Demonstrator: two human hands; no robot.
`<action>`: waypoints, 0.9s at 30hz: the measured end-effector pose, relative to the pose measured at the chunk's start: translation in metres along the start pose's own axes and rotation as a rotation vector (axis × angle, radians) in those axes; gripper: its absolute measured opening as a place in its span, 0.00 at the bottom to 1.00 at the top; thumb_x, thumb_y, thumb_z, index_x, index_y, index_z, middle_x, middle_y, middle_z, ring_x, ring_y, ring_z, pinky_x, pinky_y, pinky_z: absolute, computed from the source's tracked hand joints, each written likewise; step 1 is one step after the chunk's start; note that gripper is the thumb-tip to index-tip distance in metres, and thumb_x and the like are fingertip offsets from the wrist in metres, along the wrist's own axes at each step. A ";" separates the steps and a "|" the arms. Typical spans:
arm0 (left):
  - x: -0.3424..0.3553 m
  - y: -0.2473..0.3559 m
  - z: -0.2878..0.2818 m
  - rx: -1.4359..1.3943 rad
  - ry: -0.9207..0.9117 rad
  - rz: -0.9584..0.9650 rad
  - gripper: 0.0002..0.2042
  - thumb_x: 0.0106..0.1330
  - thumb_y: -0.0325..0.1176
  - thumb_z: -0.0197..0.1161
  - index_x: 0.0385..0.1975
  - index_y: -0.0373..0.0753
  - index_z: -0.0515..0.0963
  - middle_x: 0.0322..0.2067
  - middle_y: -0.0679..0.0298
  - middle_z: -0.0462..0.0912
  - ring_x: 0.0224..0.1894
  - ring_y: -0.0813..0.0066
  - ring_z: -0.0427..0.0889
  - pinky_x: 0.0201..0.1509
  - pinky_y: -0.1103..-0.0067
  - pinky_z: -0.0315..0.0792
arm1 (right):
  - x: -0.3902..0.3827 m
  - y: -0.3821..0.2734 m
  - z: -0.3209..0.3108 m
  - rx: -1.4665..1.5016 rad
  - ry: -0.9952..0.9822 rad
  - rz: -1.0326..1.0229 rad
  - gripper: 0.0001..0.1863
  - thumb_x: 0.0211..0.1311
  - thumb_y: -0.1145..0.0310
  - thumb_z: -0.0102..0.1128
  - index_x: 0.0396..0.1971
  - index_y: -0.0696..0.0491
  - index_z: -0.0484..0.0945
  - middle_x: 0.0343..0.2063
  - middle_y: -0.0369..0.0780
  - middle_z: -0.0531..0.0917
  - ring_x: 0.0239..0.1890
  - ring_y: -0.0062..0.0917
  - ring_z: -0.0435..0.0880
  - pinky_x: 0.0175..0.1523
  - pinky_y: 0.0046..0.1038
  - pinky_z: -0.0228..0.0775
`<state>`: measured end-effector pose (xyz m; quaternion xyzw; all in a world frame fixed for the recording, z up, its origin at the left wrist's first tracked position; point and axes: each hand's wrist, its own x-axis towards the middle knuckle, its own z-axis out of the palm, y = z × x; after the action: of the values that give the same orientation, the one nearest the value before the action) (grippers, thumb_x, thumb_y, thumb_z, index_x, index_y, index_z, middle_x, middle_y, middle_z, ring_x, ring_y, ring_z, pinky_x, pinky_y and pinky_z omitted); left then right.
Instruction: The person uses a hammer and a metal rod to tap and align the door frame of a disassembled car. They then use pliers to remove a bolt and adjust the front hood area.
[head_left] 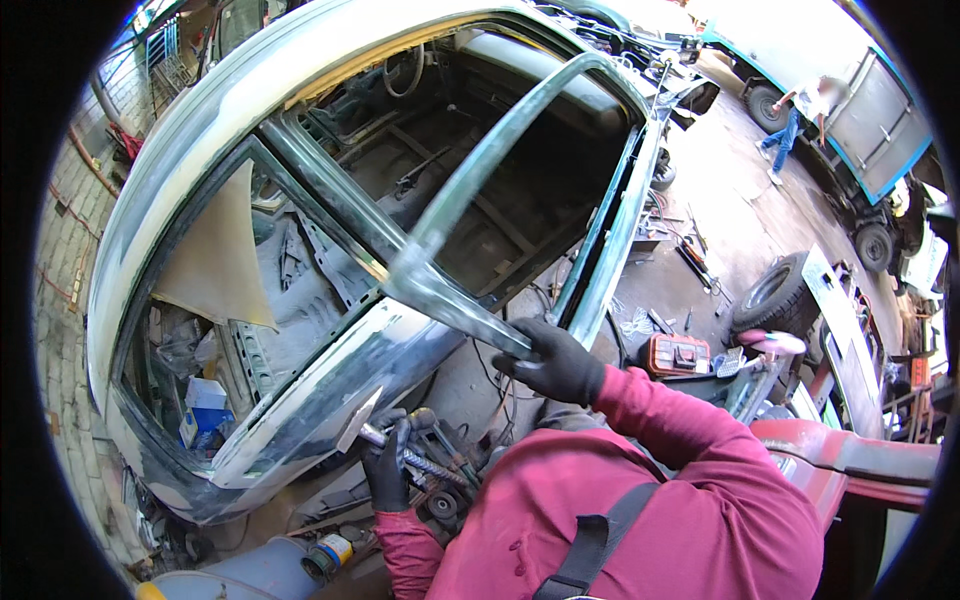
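My left hand (pixel 388 472), in a dark glove, is closed round a hammer (pixel 357 422) just behind its flat, pale metal head. The hammer is held upright beside the car's lower rear side. My right hand (pixel 558 362), also gloved, has its fingers wrapped round the end of a car door frame (pixel 468 312). That frame is patchy green and grey, and its upper bar arches over the front door opening. Beside it stands the stripped car body (pixel 370 345), with sanded white and dark patches. The palm side of both hands is hidden.
A red and black toolbox (pixel 678 355) and a tyre (pixel 770 292) lie at the right. A red body panel (pixel 850 450) is close behind my right arm. Hoses and tools litter the floor. Another person (pixel 800 120) walks beside a truck (pixel 870 110).
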<state>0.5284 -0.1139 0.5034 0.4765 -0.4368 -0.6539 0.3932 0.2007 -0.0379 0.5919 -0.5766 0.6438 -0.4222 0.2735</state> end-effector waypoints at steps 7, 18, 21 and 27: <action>0.019 -0.002 0.036 0.032 -0.217 -0.041 0.12 0.74 0.35 0.66 0.51 0.36 0.81 0.40 0.58 0.90 0.29 0.82 0.80 0.34 0.82 0.74 | -0.111 0.005 -0.042 -0.042 0.113 0.077 0.25 0.58 0.70 0.77 0.56 0.55 0.81 0.46 0.44 0.85 0.49 0.35 0.87 0.57 0.32 0.77; 0.030 0.010 0.085 0.182 -0.455 -0.161 0.10 0.73 0.33 0.66 0.49 0.36 0.82 0.40 0.65 0.90 0.28 0.86 0.75 0.33 0.83 0.70 | -0.240 0.030 -0.077 -0.089 0.703 0.430 0.18 0.75 0.72 0.59 0.62 0.57 0.73 0.44 0.35 0.80 0.43 0.17 0.77 0.52 0.23 0.73; 0.036 0.005 0.090 0.197 -0.445 -0.170 0.10 0.73 0.32 0.66 0.49 0.36 0.83 0.40 0.66 0.89 0.29 0.86 0.76 0.34 0.83 0.71 | -0.265 0.040 -0.080 -0.154 0.861 0.473 0.21 0.76 0.70 0.61 0.64 0.58 0.72 0.47 0.39 0.80 0.49 0.22 0.79 0.59 0.27 0.72; 0.049 -0.005 0.098 0.117 -0.463 -0.159 0.13 0.74 0.36 0.66 0.51 0.36 0.83 0.36 0.60 0.89 0.25 0.81 0.81 0.27 0.81 0.75 | -0.309 0.059 -0.070 -0.274 0.787 0.814 0.22 0.79 0.61 0.60 0.63 0.59 0.75 0.42 0.39 0.84 0.43 0.22 0.81 0.51 0.31 0.75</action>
<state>0.4214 -0.1385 0.5010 0.3689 -0.5136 -0.7479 0.2016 0.1691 0.2779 0.5340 -0.1125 0.9155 -0.3784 0.0771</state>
